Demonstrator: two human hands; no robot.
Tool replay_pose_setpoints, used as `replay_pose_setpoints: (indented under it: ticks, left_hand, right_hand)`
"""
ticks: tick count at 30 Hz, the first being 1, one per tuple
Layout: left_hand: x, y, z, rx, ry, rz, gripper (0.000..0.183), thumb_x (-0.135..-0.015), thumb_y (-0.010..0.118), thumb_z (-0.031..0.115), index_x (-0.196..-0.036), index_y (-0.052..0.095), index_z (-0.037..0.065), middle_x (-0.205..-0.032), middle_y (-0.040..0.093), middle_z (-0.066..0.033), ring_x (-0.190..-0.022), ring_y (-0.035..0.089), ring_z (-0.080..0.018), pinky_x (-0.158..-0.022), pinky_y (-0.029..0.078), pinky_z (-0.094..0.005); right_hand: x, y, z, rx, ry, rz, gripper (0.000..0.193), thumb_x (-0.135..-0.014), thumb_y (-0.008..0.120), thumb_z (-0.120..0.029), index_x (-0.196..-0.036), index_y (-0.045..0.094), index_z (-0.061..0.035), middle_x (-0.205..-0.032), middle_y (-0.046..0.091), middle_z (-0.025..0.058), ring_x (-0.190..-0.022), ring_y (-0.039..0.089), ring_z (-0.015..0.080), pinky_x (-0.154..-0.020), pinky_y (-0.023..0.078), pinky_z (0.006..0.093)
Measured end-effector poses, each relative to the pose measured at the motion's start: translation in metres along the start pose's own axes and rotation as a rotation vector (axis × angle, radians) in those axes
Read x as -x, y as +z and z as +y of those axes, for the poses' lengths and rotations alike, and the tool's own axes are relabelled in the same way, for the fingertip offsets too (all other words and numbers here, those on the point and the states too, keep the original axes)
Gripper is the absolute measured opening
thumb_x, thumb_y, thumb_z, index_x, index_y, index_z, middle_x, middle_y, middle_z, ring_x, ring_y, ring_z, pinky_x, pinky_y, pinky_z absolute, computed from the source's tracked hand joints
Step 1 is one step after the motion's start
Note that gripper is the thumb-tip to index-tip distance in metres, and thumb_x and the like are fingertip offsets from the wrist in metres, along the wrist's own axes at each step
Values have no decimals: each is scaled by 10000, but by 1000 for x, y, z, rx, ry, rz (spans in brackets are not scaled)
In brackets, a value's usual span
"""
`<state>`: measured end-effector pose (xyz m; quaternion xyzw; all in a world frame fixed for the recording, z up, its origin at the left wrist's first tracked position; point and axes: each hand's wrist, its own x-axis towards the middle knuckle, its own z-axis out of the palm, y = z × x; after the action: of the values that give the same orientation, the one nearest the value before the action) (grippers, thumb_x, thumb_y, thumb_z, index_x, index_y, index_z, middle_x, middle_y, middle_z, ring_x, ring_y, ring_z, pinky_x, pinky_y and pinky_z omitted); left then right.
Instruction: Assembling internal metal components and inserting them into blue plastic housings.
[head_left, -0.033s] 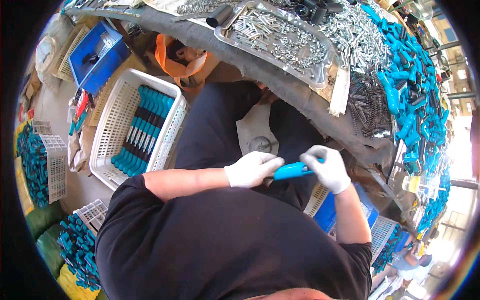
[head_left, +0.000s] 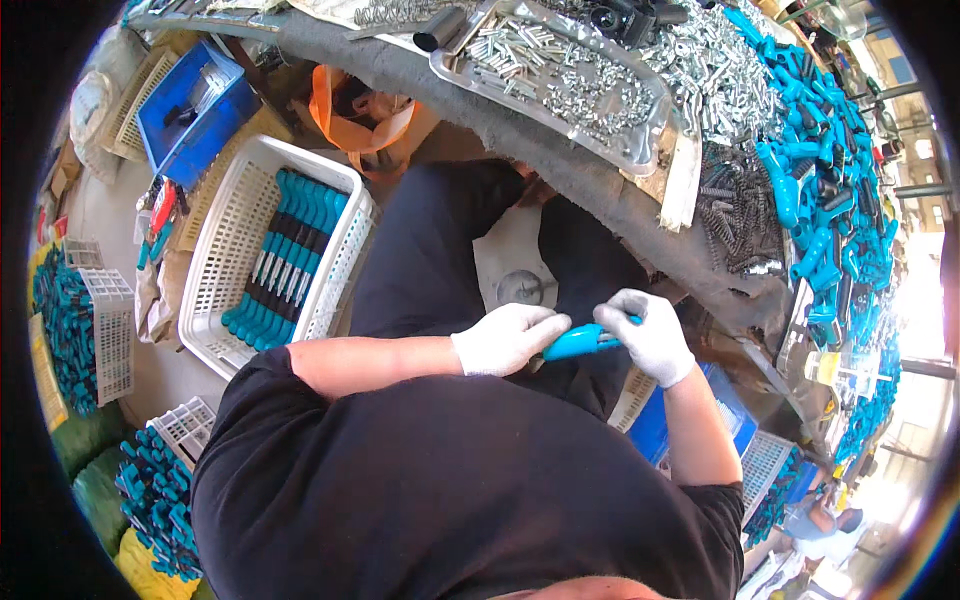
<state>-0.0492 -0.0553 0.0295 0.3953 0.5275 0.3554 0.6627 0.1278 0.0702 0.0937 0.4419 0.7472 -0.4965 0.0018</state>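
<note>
In front of my belly, over my lap, both white-gloved hands hold a glossy teal plastic handle. My left hand is closed round its left end, thumb along the top. At the right end my right hand pinches, with the fingers curled and a bit of teal showing between them. Whether a small part is in that pinch, I cannot make out. To the left stands a white plastic basket with a neat row of teal-and-black handled tools showing silvery metal in the middle.
Ahead, the cloth-edged workbench carries a clear tray of metal pins, dark springs and a teal handle heap. A blue bin stands far left. Crates of teal parts lie behind left. Another person is behind right.
My right hand has shifted slightly left and its fingers have moved along the handle's right end. My left hand and the handle have barely moved.
</note>
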Motion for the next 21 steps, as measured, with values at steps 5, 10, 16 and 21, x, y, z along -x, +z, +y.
replay_pose_setpoints:
  ticks: [5,10,16,21]
  left_hand:
    - [5,-15,12,138,-148,-131,441,-987,421,457,-914,606,64,-684,583,-30,-512,478,-108,-501,383,-278]
    - [7,-28,-7,462,-32,-331,353,-991,483,377,-1147,531,64,-812,561,-23,-494,427,-64,-453,335,-221]
    - [20,-54,0,621,135,-210,505,-936,571,414,-1228,500,8,-796,528,-38,-469,398,-60,-419,299,-208]
    - [15,-68,6,684,256,-108,493,-929,584,396,-1212,507,0,-773,522,-26,-449,395,-61,-395,294,-203]
  right_hand:
    - [-15,22,-3,76,-47,-22,254,-891,644,-235,-834,625,12,-696,601,111,-660,550,115,-634,450,285]
    - [-33,42,-17,35,-205,20,213,-914,607,-190,-829,559,-1,-698,548,114,-642,516,145,-614,437,302]
    - [-64,30,-86,392,-676,113,160,-877,635,-194,-879,608,-36,-802,603,140,-741,618,280,-685,492,357]
    - [-167,-3,-140,531,-793,310,145,-849,607,-180,-925,648,-64,-955,660,172,-925,631,338,-828,503,412]
